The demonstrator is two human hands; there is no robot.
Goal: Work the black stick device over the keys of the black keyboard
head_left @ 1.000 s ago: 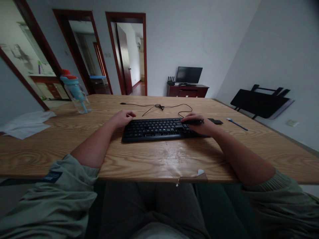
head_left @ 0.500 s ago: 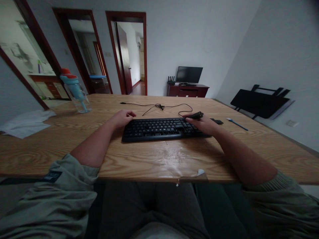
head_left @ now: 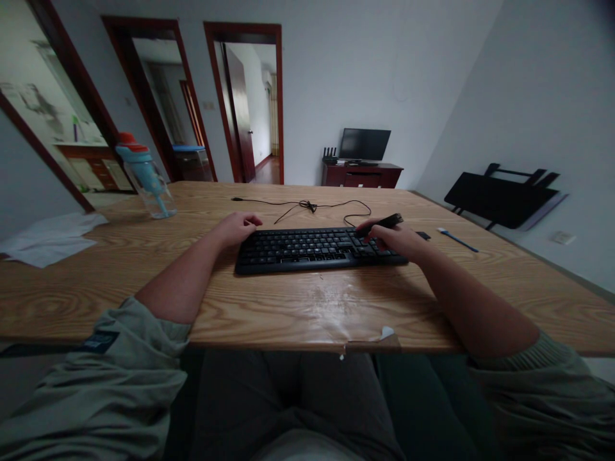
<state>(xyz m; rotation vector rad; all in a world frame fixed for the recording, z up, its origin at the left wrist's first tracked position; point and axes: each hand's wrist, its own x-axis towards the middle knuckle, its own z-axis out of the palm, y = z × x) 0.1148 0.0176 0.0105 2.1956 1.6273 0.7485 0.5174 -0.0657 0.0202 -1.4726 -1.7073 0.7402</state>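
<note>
A black keyboard [head_left: 300, 246] lies flat on the wooden table [head_left: 269, 307] in front of me. My left hand [head_left: 236, 228] is at its upper left corner, fingers curled and thumb against the edge, steadying it. In my right hand [head_left: 391, 238] is a slim black handled tool [head_left: 384, 222], tilted over the number pad at the keyboard's right end. The tool's lower tip is too dark to make out against the keys. A thin black cable [head_left: 331, 205] runs behind the keyboard, bundled in the middle.
A small blue brush with a white head [head_left: 459, 239] lies at right. Partly behind my right hand is a dark flat item [head_left: 423, 235]. A bottle with a red cap [head_left: 147, 176] and white tissues [head_left: 50, 237] are at left. Torn tape [head_left: 375, 342] marks the front edge.
My right hand and the black tool have shifted slightly to the right over the number pad. My left hand and the keyboard stay in place.
</note>
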